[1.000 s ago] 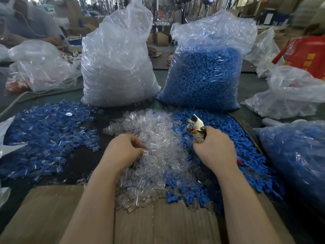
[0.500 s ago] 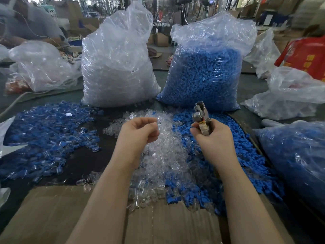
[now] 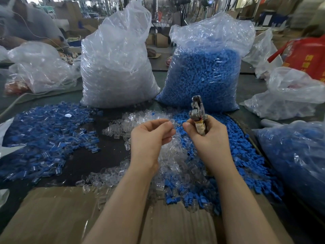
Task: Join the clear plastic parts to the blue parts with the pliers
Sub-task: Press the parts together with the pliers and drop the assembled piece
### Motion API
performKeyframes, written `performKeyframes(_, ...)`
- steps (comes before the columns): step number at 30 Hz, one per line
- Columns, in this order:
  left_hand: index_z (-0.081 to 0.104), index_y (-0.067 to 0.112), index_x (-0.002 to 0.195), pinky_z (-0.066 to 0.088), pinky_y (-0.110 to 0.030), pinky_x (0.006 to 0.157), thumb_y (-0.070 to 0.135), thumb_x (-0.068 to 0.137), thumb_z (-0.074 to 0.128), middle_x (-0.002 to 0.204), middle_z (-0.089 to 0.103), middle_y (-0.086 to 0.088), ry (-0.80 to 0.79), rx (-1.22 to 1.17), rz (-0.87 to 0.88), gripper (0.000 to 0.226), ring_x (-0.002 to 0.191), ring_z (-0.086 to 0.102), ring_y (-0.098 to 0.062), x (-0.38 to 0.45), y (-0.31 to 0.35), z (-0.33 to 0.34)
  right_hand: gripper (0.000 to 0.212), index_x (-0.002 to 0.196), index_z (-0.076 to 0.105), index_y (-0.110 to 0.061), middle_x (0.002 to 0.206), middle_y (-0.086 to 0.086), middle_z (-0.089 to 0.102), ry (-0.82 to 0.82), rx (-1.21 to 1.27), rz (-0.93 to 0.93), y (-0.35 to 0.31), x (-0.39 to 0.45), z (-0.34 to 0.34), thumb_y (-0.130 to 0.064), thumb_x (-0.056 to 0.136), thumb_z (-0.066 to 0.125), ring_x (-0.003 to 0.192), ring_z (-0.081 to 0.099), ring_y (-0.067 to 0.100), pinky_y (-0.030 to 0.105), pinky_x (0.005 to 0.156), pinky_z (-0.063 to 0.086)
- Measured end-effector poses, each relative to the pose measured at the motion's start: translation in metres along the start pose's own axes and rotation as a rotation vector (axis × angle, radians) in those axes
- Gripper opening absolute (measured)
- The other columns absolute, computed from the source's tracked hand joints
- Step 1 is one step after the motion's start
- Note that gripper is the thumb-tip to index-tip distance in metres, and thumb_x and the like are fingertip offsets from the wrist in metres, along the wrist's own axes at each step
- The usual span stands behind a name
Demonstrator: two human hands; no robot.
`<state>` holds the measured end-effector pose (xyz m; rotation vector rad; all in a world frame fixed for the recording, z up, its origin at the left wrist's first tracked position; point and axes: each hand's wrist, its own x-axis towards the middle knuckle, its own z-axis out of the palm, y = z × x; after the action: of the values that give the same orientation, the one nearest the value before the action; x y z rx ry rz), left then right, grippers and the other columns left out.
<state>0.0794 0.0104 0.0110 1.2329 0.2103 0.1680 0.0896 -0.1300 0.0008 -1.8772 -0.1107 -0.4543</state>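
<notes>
Both hands are working above the heaps: left hand (image 3: 151, 136) is pinching a small clear plastic part (image 3: 172, 122) toward the right hand (image 3: 207, 136), which is gripping upright steel pliers (image 3: 197, 111) ready for joining it with loose blue parts (image 3: 246, 155).

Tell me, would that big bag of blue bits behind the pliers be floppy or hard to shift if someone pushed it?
Probably heavy and slow to slide: the bag of blue parts is packed well over half full and sits broad on the table. Its thin crinkled plastic top looks floppy and would likely crumple under a push. The wide, settled base suggests it would sag sooner than tip.
</notes>
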Motion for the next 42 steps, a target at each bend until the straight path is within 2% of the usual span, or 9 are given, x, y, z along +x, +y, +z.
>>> performKeyframes(6, 0.073, 0.006, 0.087, 0.055, -0.019, 0.061, 0.004, 0.082, 0.075, 0.077, 0.076, -0.01, -0.022, 0.043, 0.054, 0.007, 0.073, 0.075, -0.016, -0.003, 0.0, 0.005, 0.009, 0.085, 0.066, -0.022, 0.076, -0.004, 0.068, 0.019, -0.04, -0.029, -0.003, -0.001, 0.003, -0.028, 0.086, 0.073, 0.075, 0.065, 0.017, 0.049, 0.074, 0.055)
performKeyframes(12, 0.076, 0.012, 0.083, 0.058, -0.023, 0.066, 0.004, 0.082, 0.075, 0.074, 0.076, -0.003, -0.01, 0.201, 0.204, 0.008, 0.074, 0.074, -0.015, -0.008, -0.003, 0.009, 0.012, 0.09, 0.066, -0.024, 0.077, -0.008, 0.068, 0.032, -0.083, -0.052, -0.002, -0.003, 0.005, -0.033, 0.086, 0.072, 0.075, 0.065, 0.014, 0.048, 0.071, 0.054)
performKeyframes(15, 0.077, 0.015, 0.083, 0.06, -0.028, 0.071, 0.006, 0.081, 0.077, 0.075, 0.076, 0.001, 0.005, 0.276, 0.273, 0.01, 0.075, 0.074, -0.012, -0.009, -0.004, 0.009, 0.012, 0.086, 0.065, -0.025, 0.073, -0.009, 0.066, 0.04, -0.074, -0.047, -0.003, -0.003, 0.006, -0.036, 0.085, 0.069, 0.071, 0.063, 0.011, 0.046, 0.067, 0.054)
performKeyframes(21, 0.076, 0.022, 0.081, 0.051, -0.011, 0.062, 0.008, 0.08, 0.078, 0.073, 0.073, 0.015, 0.034, 0.404, 0.41, 0.014, 0.069, 0.069, 0.0, -0.009, -0.005, 0.008, 0.011, 0.082, 0.064, -0.025, 0.073, -0.009, 0.067, -0.042, -0.043, -0.002, -0.004, -0.004, 0.005, -0.035, 0.082, 0.066, 0.067, 0.062, 0.014, 0.05, 0.064, 0.054)
performKeyframes(25, 0.075, 0.024, 0.079, 0.054, -0.014, 0.064, 0.014, 0.08, 0.08, 0.073, 0.072, 0.016, 0.059, 0.429, 0.444, 0.012, 0.069, 0.068, 0.0, -0.008, -0.007, 0.006, 0.003, 0.083, 0.066, -0.025, 0.074, -0.006, 0.068, -0.093, -0.027, 0.013, -0.005, -0.003, 0.004, -0.026, 0.085, 0.068, 0.069, 0.064, 0.017, 0.052, 0.068, 0.055)
performKeyframes(29, 0.071, 0.024, 0.076, 0.058, -0.023, 0.068, 0.008, 0.082, 0.077, 0.072, 0.073, 0.006, 0.05, 0.336, 0.37, 0.018, 0.071, 0.072, -0.011, -0.004, -0.008, 0.003, 0.006, 0.086, 0.068, -0.026, 0.078, -0.004, 0.071, -0.149, -0.023, 0.056, -0.004, -0.001, 0.0, -0.02, 0.088, 0.068, 0.077, 0.067, 0.019, 0.049, 0.076, 0.057)
performKeyframes(34, 0.07, 0.016, 0.079, 0.054, -0.015, 0.064, 0.0, 0.084, 0.073, 0.071, 0.074, 0.002, 0.013, 0.175, 0.303, 0.017, 0.068, 0.073, -0.01, -0.003, -0.005, 0.002, 0.004, 0.089, 0.068, -0.021, 0.083, 0.003, 0.071, -0.293, -0.09, 0.109, 0.002, 0.0, -0.009, -0.02, 0.086, 0.067, 0.084, 0.066, 0.028, 0.054, 0.082, 0.055)
performKeyframes(39, 0.07, 0.016, 0.08, 0.055, -0.016, 0.067, 0.0, 0.084, 0.072, 0.073, 0.074, 0.002, -0.027, 0.144, 0.323, 0.017, 0.07, 0.073, -0.011, -0.002, -0.005, 0.0, 0.005, 0.091, 0.068, -0.023, 0.084, 0.0, 0.07, -0.346, -0.109, 0.082, 0.0, -0.001, -0.01, -0.022, 0.085, 0.066, 0.085, 0.065, 0.025, 0.052, 0.082, 0.054)
performKeyframes(42, 0.069, 0.017, 0.08, 0.055, -0.016, 0.067, -0.002, 0.085, 0.071, 0.073, 0.074, 0.004, -0.051, 0.156, 0.353, 0.019, 0.07, 0.072, -0.009, -0.002, -0.007, 0.0, 0.007, 0.093, 0.066, -0.017, 0.086, 0.007, 0.069, -0.373, -0.14, 0.06, 0.0, -0.001, -0.01, -0.02, 0.087, 0.066, 0.085, 0.064, 0.03, 0.055, 0.082, 0.053)
